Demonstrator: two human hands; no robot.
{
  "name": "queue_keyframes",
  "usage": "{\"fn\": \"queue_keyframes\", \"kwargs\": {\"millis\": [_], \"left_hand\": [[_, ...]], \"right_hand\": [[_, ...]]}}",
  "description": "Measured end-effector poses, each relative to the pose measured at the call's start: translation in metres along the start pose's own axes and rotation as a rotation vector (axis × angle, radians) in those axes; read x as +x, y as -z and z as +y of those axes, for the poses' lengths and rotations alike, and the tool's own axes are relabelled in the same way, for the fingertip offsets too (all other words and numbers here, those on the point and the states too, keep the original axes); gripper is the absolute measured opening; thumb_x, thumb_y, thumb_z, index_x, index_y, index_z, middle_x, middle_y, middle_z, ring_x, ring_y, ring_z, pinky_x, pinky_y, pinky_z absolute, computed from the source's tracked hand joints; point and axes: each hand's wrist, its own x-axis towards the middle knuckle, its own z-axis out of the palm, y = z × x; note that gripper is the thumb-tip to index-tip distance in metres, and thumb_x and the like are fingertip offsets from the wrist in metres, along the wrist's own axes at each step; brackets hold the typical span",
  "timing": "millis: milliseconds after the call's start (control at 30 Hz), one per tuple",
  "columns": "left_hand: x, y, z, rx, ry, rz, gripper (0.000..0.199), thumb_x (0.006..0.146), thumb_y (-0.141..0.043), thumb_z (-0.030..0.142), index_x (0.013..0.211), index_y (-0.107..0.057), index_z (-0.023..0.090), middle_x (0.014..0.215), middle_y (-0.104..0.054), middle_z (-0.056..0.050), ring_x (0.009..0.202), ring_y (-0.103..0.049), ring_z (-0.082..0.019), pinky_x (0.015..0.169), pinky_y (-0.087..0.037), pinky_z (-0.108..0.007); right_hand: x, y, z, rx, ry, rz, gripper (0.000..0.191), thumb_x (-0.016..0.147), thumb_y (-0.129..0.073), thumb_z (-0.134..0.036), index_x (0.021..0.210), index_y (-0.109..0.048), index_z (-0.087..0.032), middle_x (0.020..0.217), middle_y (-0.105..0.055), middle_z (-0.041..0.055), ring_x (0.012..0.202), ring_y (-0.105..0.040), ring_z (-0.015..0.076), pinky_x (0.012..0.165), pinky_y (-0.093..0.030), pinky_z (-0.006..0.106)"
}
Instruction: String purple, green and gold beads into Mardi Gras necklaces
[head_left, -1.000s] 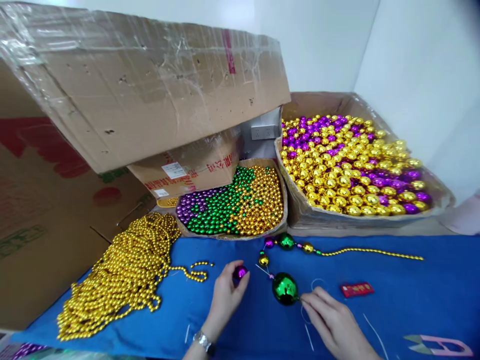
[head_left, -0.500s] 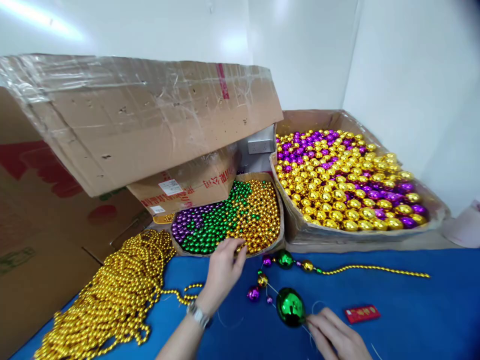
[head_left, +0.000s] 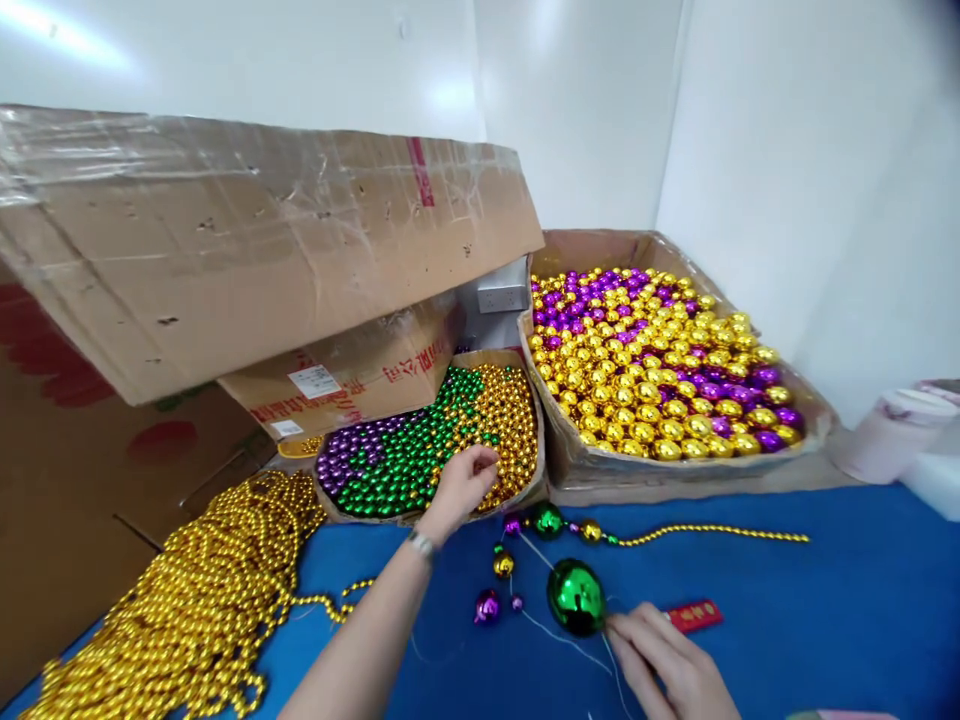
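My left hand (head_left: 461,485) reaches into the small cardboard box (head_left: 541,470) of purple, green and gold beads, its fingertips pinched among the gold beads (head_left: 506,425). Whether a bead sits between the fingers is hidden. My right hand (head_left: 664,665) rests on the blue cloth and pinches the thread beside a large green ball (head_left: 576,596). A partly strung strand (head_left: 551,521) with purple, green and gold beads runs on into a gold bead string (head_left: 712,533). A loose purple bead (head_left: 487,606) lies left of the green ball.
A pile of gold bead strings (head_left: 195,600) lies at the left. A large box of gold and purple balls (head_left: 652,360) stands at the back right. Big cardboard flaps (head_left: 255,240) overhang the left. A red lighter (head_left: 694,614) lies near my right hand.
My left hand left the purple bead on the cloth and moved up into the small bead box. My right hand stayed by the green ball. The camera tilted up and right.
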Motion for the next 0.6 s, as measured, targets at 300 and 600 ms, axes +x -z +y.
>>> {"fn": "queue_keyframes", "kwargs": {"millis": [300,600], "left_hand": [[-0.105,-0.015,0.006,-1.232,0.214,0.013,0.021,0.084,-0.059,0.021,0.103,-0.061,0.013,0.096,-0.066,-0.008,0.074,-0.063,-0.01,0.066,-0.05,-0.019],[-0.113,-0.014,0.01,-1.268,0.234,0.026,0.022,0.082,-0.061,0.022,0.101,-0.064,0.011,0.091,-0.067,-0.01,0.076,-0.063,-0.014,0.067,-0.05,-0.023]], "right_hand": [[0.001,0.001,-0.02,0.092,-0.031,-0.089,0.021,0.094,-0.037,-0.021,0.105,-0.056,-0.022,0.089,-0.06,0.0054,0.078,-0.063,0.0151,0.07,-0.05,0.023],[0.0,0.0,-0.023,0.051,-0.016,-0.132,0.023,0.094,-0.036,-0.019,0.107,-0.055,-0.023,0.088,-0.058,0.0054,0.076,-0.063,0.0151,0.069,-0.05,0.024]]}}
